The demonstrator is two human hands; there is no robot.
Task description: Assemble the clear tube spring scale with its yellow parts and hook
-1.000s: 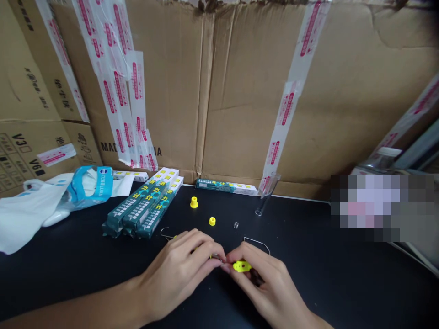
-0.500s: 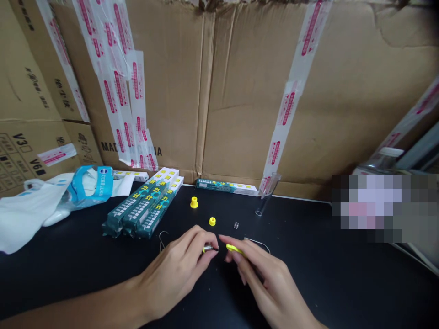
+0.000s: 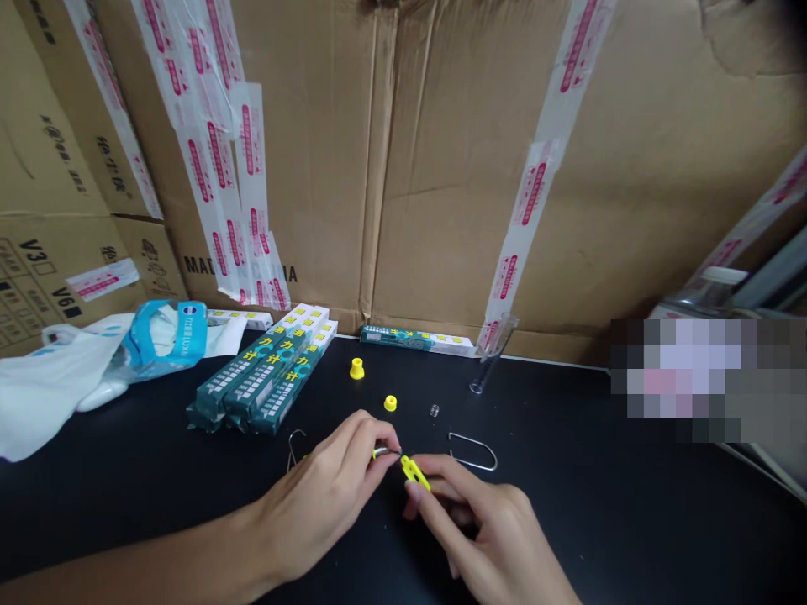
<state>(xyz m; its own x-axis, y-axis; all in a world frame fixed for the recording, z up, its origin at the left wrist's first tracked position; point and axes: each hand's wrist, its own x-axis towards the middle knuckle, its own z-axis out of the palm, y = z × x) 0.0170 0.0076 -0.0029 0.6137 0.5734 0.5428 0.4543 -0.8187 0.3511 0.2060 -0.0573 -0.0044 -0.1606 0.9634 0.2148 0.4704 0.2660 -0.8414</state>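
presently a metal piece is pinched in closed fingers of left hand, yellow part likewise in right hand; joining judged in hand, fine alignment needed.

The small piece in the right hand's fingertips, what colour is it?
The piece is bright yellow, clearest in the head view.

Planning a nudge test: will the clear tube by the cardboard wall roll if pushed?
Likely rolls: the clear tube is round and lies on the smooth black table. Probably light, since it looks thin-walled and empty. Maybe fragile if glass; material unclear.
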